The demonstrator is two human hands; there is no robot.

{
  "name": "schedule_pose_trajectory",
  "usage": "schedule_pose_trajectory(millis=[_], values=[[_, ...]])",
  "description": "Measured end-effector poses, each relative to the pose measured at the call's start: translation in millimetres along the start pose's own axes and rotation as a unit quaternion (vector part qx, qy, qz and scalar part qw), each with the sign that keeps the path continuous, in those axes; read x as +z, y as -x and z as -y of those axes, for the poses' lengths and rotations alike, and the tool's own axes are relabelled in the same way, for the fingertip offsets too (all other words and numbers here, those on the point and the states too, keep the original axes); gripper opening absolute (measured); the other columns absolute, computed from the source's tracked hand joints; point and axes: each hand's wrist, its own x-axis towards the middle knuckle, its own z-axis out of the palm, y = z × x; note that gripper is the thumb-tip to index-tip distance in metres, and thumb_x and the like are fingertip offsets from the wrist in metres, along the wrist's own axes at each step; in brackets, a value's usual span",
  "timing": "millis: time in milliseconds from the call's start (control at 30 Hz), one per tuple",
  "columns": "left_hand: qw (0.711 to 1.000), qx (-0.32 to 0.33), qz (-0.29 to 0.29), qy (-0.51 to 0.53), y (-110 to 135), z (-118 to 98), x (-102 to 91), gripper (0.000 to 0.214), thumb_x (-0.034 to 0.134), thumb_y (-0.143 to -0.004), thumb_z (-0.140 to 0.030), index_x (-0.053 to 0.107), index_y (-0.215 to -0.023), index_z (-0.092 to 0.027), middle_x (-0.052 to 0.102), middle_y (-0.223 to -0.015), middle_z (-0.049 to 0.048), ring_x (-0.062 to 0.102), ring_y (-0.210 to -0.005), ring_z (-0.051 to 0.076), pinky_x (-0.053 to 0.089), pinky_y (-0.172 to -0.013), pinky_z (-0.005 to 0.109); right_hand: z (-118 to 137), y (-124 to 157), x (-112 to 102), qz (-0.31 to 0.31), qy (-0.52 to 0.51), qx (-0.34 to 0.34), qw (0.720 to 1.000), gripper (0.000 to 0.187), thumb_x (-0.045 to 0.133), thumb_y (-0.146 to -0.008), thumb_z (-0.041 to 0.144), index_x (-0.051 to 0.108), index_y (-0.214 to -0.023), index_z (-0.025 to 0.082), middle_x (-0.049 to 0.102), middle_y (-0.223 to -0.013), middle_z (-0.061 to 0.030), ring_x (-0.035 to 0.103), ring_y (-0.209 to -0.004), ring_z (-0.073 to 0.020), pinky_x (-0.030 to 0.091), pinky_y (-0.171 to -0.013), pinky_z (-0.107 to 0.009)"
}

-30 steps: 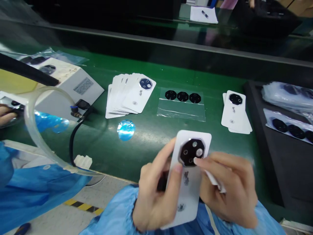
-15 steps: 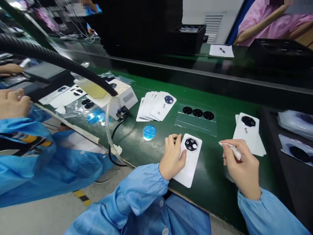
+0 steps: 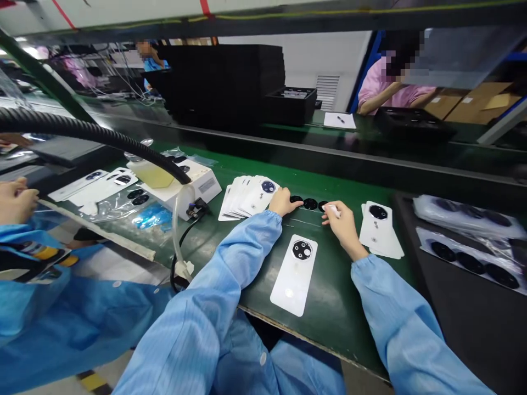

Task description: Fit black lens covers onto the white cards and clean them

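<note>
Two bare hands reach across the green conveyor belt (image 3: 337, 291), our arms stretched forward in pale blue sleeves (image 3: 242, 247). Our left hand (image 3: 283, 202) lies half-curled, apparently holding nothing, its fingertips on a clear plastic bag (image 3: 307, 218) of black octagonal lens covers (image 3: 310, 204). Our right hand (image 3: 343, 226) pinches a small white wipe (image 3: 331, 209) between thumb and fingers. A white rectangular card (image 3: 290, 291) bearing a black octagonal lens cover (image 3: 302, 250) lies between our forearms, seemingly placed within easy reach of both hands, between a fanned stack of white cards (image 3: 247, 198) and a smaller white stack (image 3: 379, 230).
</note>
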Motion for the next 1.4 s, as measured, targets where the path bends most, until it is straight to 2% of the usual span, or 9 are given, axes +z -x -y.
schedule_pose_trajectory(millis=[133, 300, 600, 767, 867, 1167, 1300, 1400], values=[[0.998, -0.021, 0.039, -0.040, -8, -2, 0.2, 0.035, 0.057, -0.091, -0.036, 0.056, -0.119, -0.015, 0.058, -0.120, 0.0099, 0.059, -0.105, 0.022, 0.051, -0.088, 0.044, -15, -17, 8, 0.011, -0.009, 0.040, 0.999, 0.025, 0.057, -0.093, 0.034, 0.059, -0.107, 0.014, 0.062, -0.098, -0.0045, 0.062, -0.078, -0.0144, 0.055, -0.066, -0.030], [0.993, -0.015, 0.091, -0.075, -21, -6, -7.1, 0.033, 0.057, -0.091, -0.035, 0.057, -0.117, -0.015, 0.059, -0.117, 0.0092, 0.060, -0.102, 0.021, 0.052, -0.086, 0.042, -21, -20, 8, 0.016, -0.013, 0.076, 0.997, 0.025, 0.058, -0.093, 0.033, 0.059, -0.109, 0.014, 0.062, -0.102, -0.0053, 0.062, -0.081, -0.0156, 0.055, -0.069, -0.032], [0.988, 0.001, 0.080, -0.131, 2, -39, -14.7, 0.035, 0.058, -0.091, -0.033, 0.055, -0.119, -0.015, 0.058, -0.120, 0.0100, 0.060, -0.104, 0.022, 0.052, -0.087, 0.043, -18, -21, 7, 0.021, -0.021, 0.090, 0.996, 0.027, 0.058, -0.093, 0.034, 0.058, -0.112, 0.015, 0.061, -0.106, -0.0062, 0.062, -0.086, -0.0171, 0.055, -0.072, -0.035], [0.987, 0.008, 0.086, -0.135, -1, -59, -15.5, 0.033, 0.058, -0.091, -0.032, 0.057, -0.117, -0.014, 0.059, -0.118, 0.0098, 0.060, -0.103, 0.021, 0.052, -0.086, 0.042, -18, -20, 8, 0.016, -0.022, 0.082, 0.996, 0.025, 0.058, -0.093, 0.033, 0.059, -0.110, 0.014, 0.062, -0.103, -0.0055, 0.062, -0.083, -0.0160, 0.055, -0.070, -0.033], [0.989, 0.017, 0.084, -0.123, -2, -62, -16.3, 0.034, 0.058, -0.090, -0.032, 0.056, -0.118, -0.013, 0.059, -0.118, 0.0106, 0.060, -0.103, 0.022, 0.052, -0.086, 0.042, -17, -19, 7, 0.011, -0.023, 0.076, 0.997, 0.024, 0.058, -0.093, 0.033, 0.059, -0.108, 0.014, 0.062, -0.101, -0.0050, 0.062, -0.080, -0.0152, 0.055, -0.068, -0.031], [0.998, 0.043, 0.038, -0.003, 14, -35, -6.4, 0.034, 0.058, -0.090, -0.033, 0.056, -0.118, -0.014, 0.057, -0.121, 0.0106, 0.058, -0.107, 0.023, 0.050, -0.090, 0.045, -20, -20, 6, 0.011, -0.032, 0.063, 0.997, 0.023, 0.058, -0.093, 0.032, 0.059, -0.106, 0.014, 0.062, -0.099, -0.0046, 0.062, -0.079, -0.0145, 0.055, -0.067, -0.030], [0.991, 0.035, 0.006, 0.132, 19, -11, -12.4, 0.035, 0.057, -0.091, -0.034, 0.055, -0.120, -0.015, 0.057, -0.122, 0.0100, 0.058, -0.107, 0.023, 0.050, -0.091, 0.046, -21, -20, 7, 0.008, -0.034, 0.045, 0.998, 0.021, 0.058, -0.093, 0.032, 0.060, -0.103, 0.013, 0.062, -0.094, -0.0033, 0.061, -0.073, -0.0128, 0.055, -0.063, -0.028], [0.962, 0.026, 0.015, 0.271, 26, 9, -21.1, 0.038, 0.053, -0.093, -0.035, 0.052, -0.125, -0.016, 0.060, -0.118, 0.0101, 0.062, -0.101, 0.021, 0.053, -0.087, 0.043, -15, -15, 6, -0.017, -0.042, 0.006, 0.999, 0.021, 0.058, -0.093, 0.032, 0.059, -0.103, 0.013, 0.062, -0.091, -0.0028, 0.061, -0.072, -0.0126, 0.054, -0.061, -0.027]])
